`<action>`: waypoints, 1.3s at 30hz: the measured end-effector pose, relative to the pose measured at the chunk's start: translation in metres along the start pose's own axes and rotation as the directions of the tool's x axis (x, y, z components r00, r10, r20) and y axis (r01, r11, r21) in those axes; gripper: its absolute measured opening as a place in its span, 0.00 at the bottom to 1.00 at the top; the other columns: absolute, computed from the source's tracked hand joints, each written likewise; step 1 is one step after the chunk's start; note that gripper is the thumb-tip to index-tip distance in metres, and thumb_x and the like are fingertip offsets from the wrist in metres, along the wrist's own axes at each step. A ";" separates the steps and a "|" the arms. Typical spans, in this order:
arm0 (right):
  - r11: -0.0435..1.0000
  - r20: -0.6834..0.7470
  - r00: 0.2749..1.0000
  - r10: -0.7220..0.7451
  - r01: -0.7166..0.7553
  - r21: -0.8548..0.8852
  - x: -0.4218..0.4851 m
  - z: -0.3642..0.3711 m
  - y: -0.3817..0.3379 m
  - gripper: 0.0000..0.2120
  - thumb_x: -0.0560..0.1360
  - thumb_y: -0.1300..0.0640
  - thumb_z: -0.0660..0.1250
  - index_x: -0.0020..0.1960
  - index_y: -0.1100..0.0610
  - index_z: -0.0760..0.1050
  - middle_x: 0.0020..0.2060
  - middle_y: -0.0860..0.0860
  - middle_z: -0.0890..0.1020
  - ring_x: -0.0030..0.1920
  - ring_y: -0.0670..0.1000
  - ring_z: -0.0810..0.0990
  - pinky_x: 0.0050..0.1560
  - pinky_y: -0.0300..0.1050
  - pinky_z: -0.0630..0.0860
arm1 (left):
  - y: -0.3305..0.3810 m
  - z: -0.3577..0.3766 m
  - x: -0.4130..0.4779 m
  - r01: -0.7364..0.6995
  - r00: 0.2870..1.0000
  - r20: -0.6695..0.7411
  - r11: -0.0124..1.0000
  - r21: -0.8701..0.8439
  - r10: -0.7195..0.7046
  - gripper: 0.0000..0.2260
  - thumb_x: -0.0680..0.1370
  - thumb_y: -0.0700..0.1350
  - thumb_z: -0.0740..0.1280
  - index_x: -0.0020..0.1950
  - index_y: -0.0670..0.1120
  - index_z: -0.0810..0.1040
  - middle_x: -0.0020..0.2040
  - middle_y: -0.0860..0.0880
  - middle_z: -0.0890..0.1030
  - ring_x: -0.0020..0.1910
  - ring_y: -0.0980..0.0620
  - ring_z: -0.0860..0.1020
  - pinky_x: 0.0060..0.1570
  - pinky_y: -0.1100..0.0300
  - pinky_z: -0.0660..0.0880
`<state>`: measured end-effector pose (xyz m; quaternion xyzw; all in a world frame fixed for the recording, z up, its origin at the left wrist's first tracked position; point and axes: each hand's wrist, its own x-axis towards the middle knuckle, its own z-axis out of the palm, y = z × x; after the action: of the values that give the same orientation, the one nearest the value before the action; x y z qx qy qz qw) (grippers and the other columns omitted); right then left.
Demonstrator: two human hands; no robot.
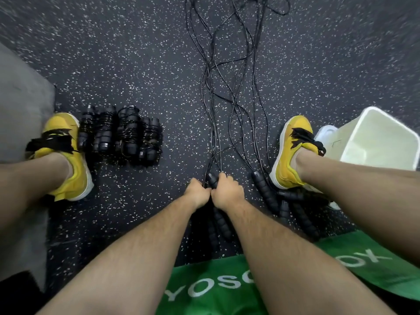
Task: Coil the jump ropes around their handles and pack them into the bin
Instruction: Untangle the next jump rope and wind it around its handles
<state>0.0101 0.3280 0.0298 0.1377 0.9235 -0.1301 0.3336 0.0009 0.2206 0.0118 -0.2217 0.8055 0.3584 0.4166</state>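
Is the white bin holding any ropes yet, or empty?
Empty, as far as visible: the bin shows a bare pale interior. The coiled bundles lie on the floor by the left shoe.

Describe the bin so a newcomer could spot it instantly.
Find the yellow shoe on the person's right. Directly beyond its outer side sits the bin, open-topped. It is the only pale, translucent container; its neighbours are black loose handles on the speckled floor.

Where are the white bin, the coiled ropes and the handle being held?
white bin (384, 133): head view, on its pale inner wall.
coiled ropes (128, 133): head view, on the wrapped cord of a middle bundle.
held handle (212, 179): head view, on its exposed top end.
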 end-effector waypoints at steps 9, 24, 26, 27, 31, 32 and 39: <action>0.928 -0.147 0.937 0.316 -0.273 0.252 -0.015 -0.056 0.007 0.28 0.75 0.52 0.68 0.69 0.59 0.61 0.68 0.57 0.72 0.67 0.59 0.72 0.61 0.52 0.73 | 0.028 -0.017 -0.028 -0.102 0.994 -0.074 0.924 -0.370 0.080 0.10 0.80 0.48 0.58 0.47 0.43 0.74 0.36 0.50 0.85 0.44 0.44 0.82 0.50 0.52 0.77; 0.750 -0.562 0.685 -0.465 0.642 0.162 -0.106 -0.260 -0.063 0.14 0.81 0.58 0.63 0.65 0.52 0.74 0.63 0.50 0.76 0.58 0.52 0.78 0.62 0.49 0.73 | 0.147 -0.180 -0.213 -0.692 0.675 -0.377 0.721 -0.028 0.634 0.08 0.82 0.46 0.63 0.48 0.43 0.79 0.28 0.43 0.78 0.24 0.53 0.75 0.29 0.60 0.69; 0.714 -0.611 0.638 -0.469 0.681 0.163 -0.124 -0.290 -0.075 0.10 0.80 0.58 0.64 0.60 0.52 0.74 0.57 0.49 0.77 0.49 0.49 0.77 0.54 0.45 0.72 | 0.156 -0.207 -0.242 -0.741 0.617 -0.399 0.671 -0.006 0.678 0.08 0.81 0.45 0.63 0.46 0.45 0.80 0.26 0.44 0.77 0.24 0.51 0.75 0.31 0.59 0.68; 0.703 -0.630 0.615 -0.473 0.695 0.151 -0.131 -0.302 -0.081 0.08 0.80 0.58 0.64 0.59 0.52 0.74 0.54 0.48 0.77 0.44 0.47 0.75 0.50 0.44 0.70 | 0.160 -0.219 -0.256 -0.764 0.591 -0.409 0.645 -0.008 0.695 0.08 0.81 0.45 0.63 0.45 0.45 0.80 0.25 0.44 0.77 0.25 0.50 0.75 0.33 0.58 0.69; 0.682 -0.628 0.618 -0.472 0.708 0.184 -0.151 -0.337 -0.099 0.06 0.81 0.54 0.63 0.57 0.49 0.70 0.47 0.43 0.78 0.40 0.46 0.75 0.41 0.41 0.67 | 0.174 -0.262 -0.306 -0.861 0.456 -0.454 0.509 -0.007 0.765 0.09 0.81 0.42 0.62 0.46 0.42 0.80 0.23 0.46 0.74 0.25 0.47 0.74 0.36 0.55 0.70; 0.672 -0.620 0.624 -0.476 0.713 0.202 -0.155 -0.344 -0.104 0.06 0.81 0.53 0.63 0.57 0.49 0.70 0.46 0.43 0.77 0.41 0.47 0.75 0.41 0.42 0.69 | 0.177 -0.271 -0.315 -0.878 0.423 -0.458 0.478 0.005 0.782 0.09 0.81 0.41 0.62 0.46 0.41 0.80 0.22 0.48 0.73 0.25 0.47 0.74 0.36 0.55 0.69; 0.483 -0.783 0.524 -0.335 0.809 0.335 -0.181 -0.399 -0.131 0.06 0.81 0.57 0.63 0.55 0.52 0.78 0.40 0.45 0.83 0.41 0.46 0.79 0.40 0.35 0.72 | 0.183 -0.301 -0.326 -0.864 0.391 -0.500 0.495 0.088 0.772 0.09 0.82 0.46 0.60 0.50 0.45 0.78 0.25 0.51 0.74 0.29 0.47 0.80 0.41 0.53 0.74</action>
<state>-0.1321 0.3081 0.4638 -0.0595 0.8473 -0.5100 -0.1355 -0.0923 0.1284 0.4738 0.0868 0.8461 0.5235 -0.0507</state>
